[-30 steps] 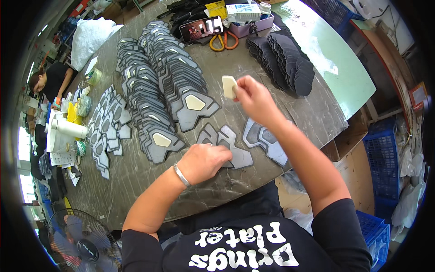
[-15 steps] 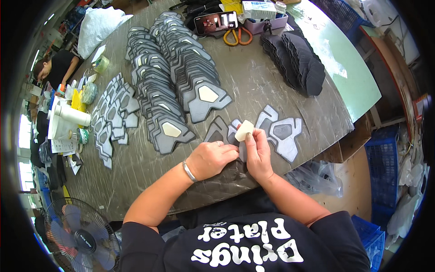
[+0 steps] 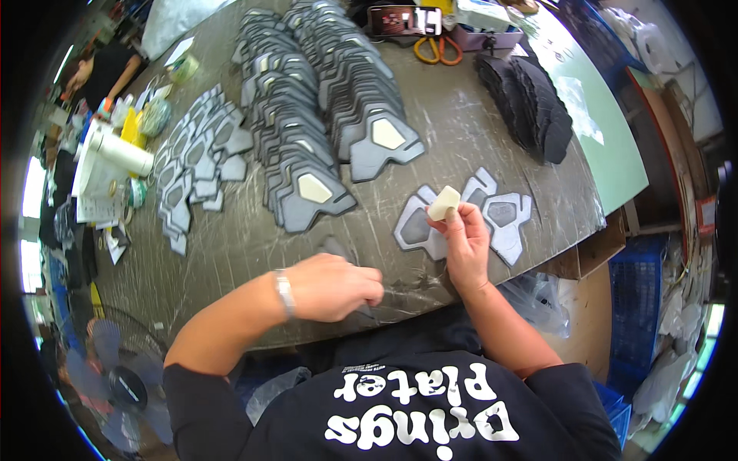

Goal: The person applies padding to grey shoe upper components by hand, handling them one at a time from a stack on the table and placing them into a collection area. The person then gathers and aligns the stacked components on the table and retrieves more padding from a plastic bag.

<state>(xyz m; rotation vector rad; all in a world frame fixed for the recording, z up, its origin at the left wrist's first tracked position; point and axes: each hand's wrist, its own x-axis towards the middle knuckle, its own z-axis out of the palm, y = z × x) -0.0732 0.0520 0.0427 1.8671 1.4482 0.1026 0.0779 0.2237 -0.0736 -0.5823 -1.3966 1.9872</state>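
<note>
Left hand (image 3: 330, 289) had slid away from right hand (image 3: 466, 247), dark grey piece (image 3: 336, 247) partly under it; blurred, could not tell if gripping. Right hand still pinched cream pad (image 3: 443, 203) near light grey pieces (image 3: 436, 245). So pad seemed not yet set down

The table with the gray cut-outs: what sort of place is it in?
Probably a small workshop or factory room, judging by the long overlapping rows of gray pieces, the stacked black pieces and the blue plastic crates at the right.
</note>
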